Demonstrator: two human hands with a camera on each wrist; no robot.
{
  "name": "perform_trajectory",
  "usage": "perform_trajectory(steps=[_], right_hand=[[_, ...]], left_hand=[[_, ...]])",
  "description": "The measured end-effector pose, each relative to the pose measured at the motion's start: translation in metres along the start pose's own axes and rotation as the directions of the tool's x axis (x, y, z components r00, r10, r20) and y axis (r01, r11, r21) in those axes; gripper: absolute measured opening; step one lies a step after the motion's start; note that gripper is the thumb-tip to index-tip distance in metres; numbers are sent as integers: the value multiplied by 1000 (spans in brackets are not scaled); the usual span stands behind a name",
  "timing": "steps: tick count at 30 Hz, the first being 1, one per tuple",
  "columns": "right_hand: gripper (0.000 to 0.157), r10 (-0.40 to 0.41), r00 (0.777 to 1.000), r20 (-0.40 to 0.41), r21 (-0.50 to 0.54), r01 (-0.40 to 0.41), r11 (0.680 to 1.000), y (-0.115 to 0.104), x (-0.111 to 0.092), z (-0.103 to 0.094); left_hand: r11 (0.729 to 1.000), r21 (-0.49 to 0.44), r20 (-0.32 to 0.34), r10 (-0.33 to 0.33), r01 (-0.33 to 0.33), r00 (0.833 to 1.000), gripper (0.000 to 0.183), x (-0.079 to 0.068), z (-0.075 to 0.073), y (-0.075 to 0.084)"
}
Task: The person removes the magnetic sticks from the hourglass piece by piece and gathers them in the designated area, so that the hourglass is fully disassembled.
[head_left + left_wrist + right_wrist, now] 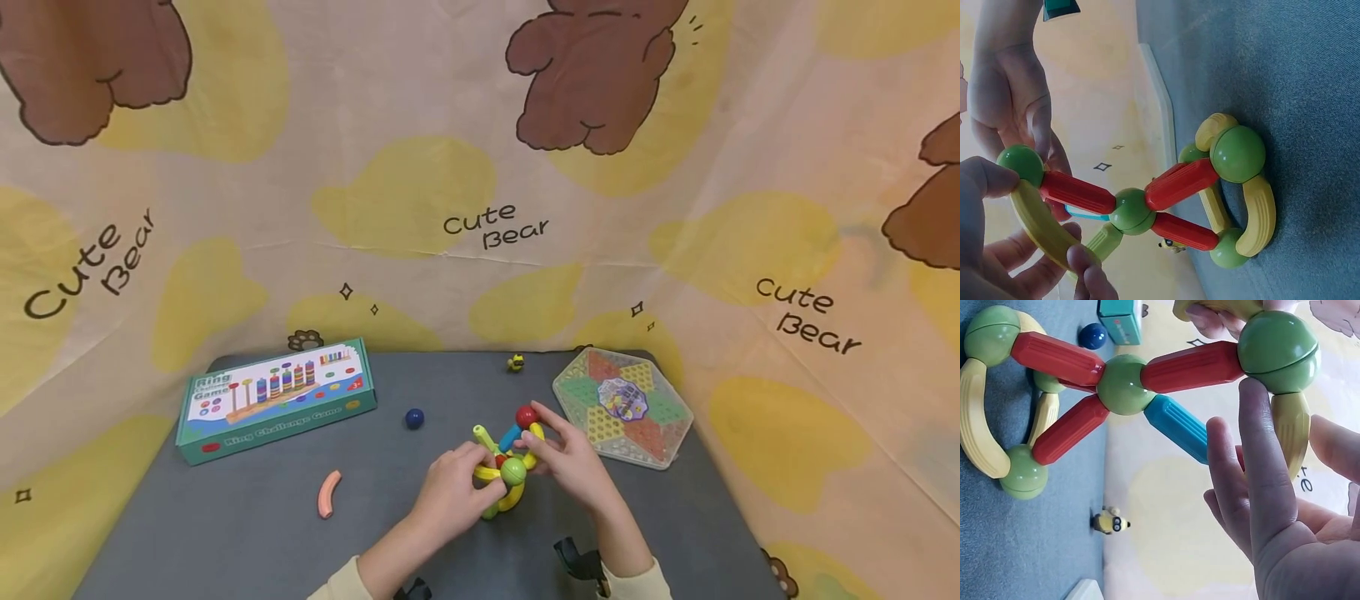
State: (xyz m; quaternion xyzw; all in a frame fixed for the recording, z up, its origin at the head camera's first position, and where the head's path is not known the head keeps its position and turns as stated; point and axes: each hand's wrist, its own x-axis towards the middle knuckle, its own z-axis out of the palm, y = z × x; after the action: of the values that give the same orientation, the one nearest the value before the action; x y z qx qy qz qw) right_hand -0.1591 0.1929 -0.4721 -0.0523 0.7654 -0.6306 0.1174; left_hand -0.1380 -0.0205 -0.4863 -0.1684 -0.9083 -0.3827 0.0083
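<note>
A ball-and-rod model stands on the grey table, its base made of green balls (1238,154) and yellow curved rods (1259,215). Red straight rods (1184,184) rise from it to a central green ball (1125,384). A blue rod (1177,428) and a lime rod (1105,240) branch off that ball. My left hand (453,493) pinches an upper yellow curved rod (1041,225), its thumb by the upper green ball (1020,166). With my right hand (576,467) I hold another yellow curved rod (1291,431), below a red ball (527,416) in the head view.
A green Ring Challenge Game box (277,404) lies at the back left. Nearby are a dark blue ball (414,418) and a pink curved rod (327,494). A small yellow figure (515,362) and a hexagonal star-patterned board (652,406) are at the back.
</note>
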Motion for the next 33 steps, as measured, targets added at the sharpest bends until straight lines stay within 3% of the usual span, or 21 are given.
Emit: perform_trajectory(steps=[6,12,15,19,25,27,33], right_hand=[[68,-23,999,25,1,23,1000,-2,0,2],[67,-15,1000,14,7,15,1000,-2,0,3],[67,-19,1000,18,-1,20,1000,-1,1,3],[68,-21,1000,15,-9,21,1000,-1,1,3],[68,-7,1000,6,-12,7,1000,-2,1,3],[68,0,1000,8,-9,0,1000,-3,1,3],[68,10,1000,12,-10,-10,1000,-2,1,3]], left_hand=[[998,47,-14,-52,53,999,18,0,1,1],[999,49,-32,17,-15,999,17,0,1,-2],[1000,6,-1,27,-27,1000,17,-4,-1,-8],[997,-81,54,-1,5,999,20,-9,-5,-18],[986,-167,60,-19,29,998,22,-19,-14,-34],[982,-185,64,-31,42,997,27,-21,-19,-39],[976,-213,54,-45,56,998,65,-23,-31,-55]])
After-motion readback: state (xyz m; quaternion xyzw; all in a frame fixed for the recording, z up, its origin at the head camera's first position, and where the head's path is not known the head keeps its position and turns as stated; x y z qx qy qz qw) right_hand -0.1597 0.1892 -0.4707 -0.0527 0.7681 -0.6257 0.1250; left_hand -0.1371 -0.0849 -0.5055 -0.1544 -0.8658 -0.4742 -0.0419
